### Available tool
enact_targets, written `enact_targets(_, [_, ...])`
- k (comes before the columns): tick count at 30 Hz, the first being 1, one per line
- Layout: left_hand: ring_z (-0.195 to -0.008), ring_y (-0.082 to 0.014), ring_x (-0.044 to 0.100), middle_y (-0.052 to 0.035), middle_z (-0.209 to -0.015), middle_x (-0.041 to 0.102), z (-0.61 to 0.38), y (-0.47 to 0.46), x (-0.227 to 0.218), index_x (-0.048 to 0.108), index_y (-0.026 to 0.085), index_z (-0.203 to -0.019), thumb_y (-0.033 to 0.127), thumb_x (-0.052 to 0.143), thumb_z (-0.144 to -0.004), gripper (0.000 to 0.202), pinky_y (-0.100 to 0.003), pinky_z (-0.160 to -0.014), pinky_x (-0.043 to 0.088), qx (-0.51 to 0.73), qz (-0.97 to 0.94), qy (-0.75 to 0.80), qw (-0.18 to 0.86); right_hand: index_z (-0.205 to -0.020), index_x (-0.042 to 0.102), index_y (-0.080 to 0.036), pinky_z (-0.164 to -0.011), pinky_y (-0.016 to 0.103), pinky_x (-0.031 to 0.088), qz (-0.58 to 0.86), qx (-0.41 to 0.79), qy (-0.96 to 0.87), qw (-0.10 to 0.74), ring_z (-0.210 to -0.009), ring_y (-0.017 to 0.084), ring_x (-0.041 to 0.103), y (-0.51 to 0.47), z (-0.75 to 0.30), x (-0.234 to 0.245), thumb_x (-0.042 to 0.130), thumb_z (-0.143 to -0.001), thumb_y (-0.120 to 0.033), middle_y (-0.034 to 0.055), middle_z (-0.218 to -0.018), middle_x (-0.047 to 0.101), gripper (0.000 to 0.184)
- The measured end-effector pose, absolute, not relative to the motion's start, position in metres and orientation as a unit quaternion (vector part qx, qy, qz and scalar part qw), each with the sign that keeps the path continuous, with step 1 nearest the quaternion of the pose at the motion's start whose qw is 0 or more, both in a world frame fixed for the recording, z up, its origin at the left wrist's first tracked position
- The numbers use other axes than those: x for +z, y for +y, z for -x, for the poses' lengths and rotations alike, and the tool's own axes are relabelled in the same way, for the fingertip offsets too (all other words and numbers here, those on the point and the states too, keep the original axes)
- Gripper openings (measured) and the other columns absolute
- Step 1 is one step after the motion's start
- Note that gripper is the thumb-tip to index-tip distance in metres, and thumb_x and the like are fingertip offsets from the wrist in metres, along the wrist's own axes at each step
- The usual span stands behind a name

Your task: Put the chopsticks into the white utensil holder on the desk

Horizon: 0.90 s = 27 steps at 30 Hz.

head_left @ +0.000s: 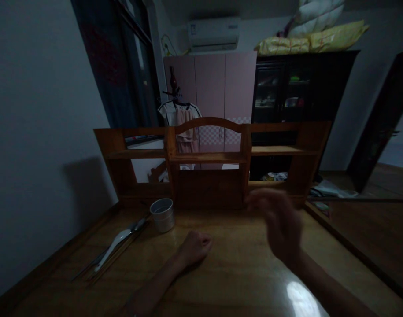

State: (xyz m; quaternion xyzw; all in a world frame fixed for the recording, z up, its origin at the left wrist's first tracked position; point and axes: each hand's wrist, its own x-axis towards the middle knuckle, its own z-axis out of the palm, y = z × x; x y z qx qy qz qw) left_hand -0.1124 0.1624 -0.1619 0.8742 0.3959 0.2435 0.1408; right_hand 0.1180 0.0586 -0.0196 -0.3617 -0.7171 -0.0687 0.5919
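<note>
My left hand rests on the wooden desk near its middle, curled into a loose fist with nothing visible in it. My right hand is raised above the desk at the right, smeared by motion, fingers pointing left toward the wooden shelf unit. Nothing shows in it. A small metal cup stands left of my left hand. A white spoon and chopsticks lie together further left on the desk.
A white wall runs along the desk's left side. Behind the shelf unit stand a pink wardrobe and a dark cabinet with bundles on top. An air conditioner hangs on the wall. Clothes hang from a rack.
</note>
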Motion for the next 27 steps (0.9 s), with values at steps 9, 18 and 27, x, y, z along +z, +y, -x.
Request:
enact_targets(9, [-0.056, -0.0101, 0.053, 0.0031, -0.062, 0.059, 0.109, 0.154, -0.148, 0.057, 0.020, -0.076, 0.026, 0.044, -0.091, 0.021, -0.023, -0.055, 0.028, 0.246, -0.870, 0.400, 0.148, -0.053, 0.061, -0.017, -0.046, 0.026, 0.023, 0.493, -0.001, -0.790, 0.366, -0.037, 0.009, 0.046, 0.131, -0.133, -0.156, 0.043, -0.098, -0.031, 0.0007, -0.044, 0.055, 0.050])
enact_targets(18, [-0.053, -0.0134, 0.059, 0.0061, -0.057, 0.061, 0.109, 0.150, -0.142, 0.059, 0.025, -0.104, 0.030, 0.048, -0.092, 0.017, -0.023, -0.055, 0.033, 0.221, -0.876, 0.397, 0.163, -0.059, 0.060, -0.016, -0.048, 0.024, 0.024, 0.532, 0.092, -0.786, 0.300, -0.043, 0.010, 0.047, 0.127, -0.127, -0.165, 0.040, -0.098, -0.035, -0.0004, -0.049, 0.054, 0.048])
enact_targets(27, [-0.062, -0.0154, 0.067, 0.0016, -0.070, 0.072, 0.109, 0.152, -0.143, 0.062, 0.026, -0.101, 0.036, 0.045, -0.096, 0.021, -0.023, -0.057, 0.037, 0.204, -0.880, 0.399, 0.155, -0.059, 0.057, -0.015, -0.049, 0.024, 0.023, 0.540, 0.125, -0.778, 0.297, -0.046, 0.009, 0.046, 0.124, -0.129, -0.161, 0.038, -0.099, -0.037, -0.0018, -0.050, 0.050, 0.050])
